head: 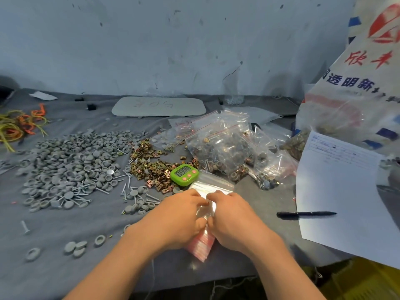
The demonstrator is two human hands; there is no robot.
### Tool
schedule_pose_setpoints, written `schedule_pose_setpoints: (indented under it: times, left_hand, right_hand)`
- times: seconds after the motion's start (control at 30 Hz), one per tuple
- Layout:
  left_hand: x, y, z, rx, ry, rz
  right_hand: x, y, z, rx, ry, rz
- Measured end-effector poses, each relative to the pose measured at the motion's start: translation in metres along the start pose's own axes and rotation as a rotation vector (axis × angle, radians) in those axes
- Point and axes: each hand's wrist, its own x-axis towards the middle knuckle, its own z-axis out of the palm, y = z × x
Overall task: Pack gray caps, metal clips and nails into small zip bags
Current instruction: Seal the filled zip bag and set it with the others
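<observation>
Pinching the top sheet of the zip bags [213, 184] stacked on the surface [65, 267] just before the green timer [184, 174], my left grip [181, 215] and right grip [233, 219] both hold a film that I judge light, soft and slippery, best taken at its stiffer zip edge.

two bare arms, uncovered from elbow to fingertip, a bare left hand [180, 219] and a bare right hand [234, 223]
</observation>
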Motion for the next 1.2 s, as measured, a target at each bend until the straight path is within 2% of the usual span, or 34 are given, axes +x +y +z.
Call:
schedule_pose_setpoints:
  times: [0.13, 0.27, 0.37, 0.57, 0.73, 0.87, 1.07, 1.13, 1.2]
  left_hand:
    - [-0.001, -0.002, 0.002, -0.09, -0.015, -0.004]
    - [0.003, 0.004, 0.012, -0.204, 0.157, -0.084]
    - [0.004, 0.013, 0.021, -0.241, 0.213, -0.158]
    - [-0.002, 0.008, 0.021, -0.241, 0.258, -0.104]
    - [-0.013, -0.003, 0.022, -0.048, 0.363, -0.162]
    - [-0.02, -0.015, 0.019, -0.123, 0.284, -0.107]
    - [-0.023, -0.019, 0.021, -0.202, 0.322, -0.115]
    - [-0.024, -0.021, 0.024, -0.231, 0.357, -0.116]
    - [-0.023, -0.022, 0.028, -0.283, 0.402, -0.124]
  right_hand:
    - [-0.003, -0.004, -0.002, -0.003, 0.024, 0.024]
    - [-0.007, -0.01, -0.003, -0.005, 0.1, 0.074]
    - [-0.01, -0.017, -0.003, 0.005, 0.109, 0.12]
    - [-0.01, -0.024, -0.003, 0.025, 0.126, 0.179]
    - [-0.007, -0.018, -0.005, 0.023, -0.007, 0.12]
    - [-0.005, -0.017, -0.005, -0.088, -0.003, 0.043]
    - [-0.01, -0.021, -0.011, -0.162, -0.023, -0.035]
    - [-0.012, -0.022, -0.014, -0.135, -0.001, -0.004]
    - [-0.013, -0.02, -0.019, -0.044, 0.095, 0.072]
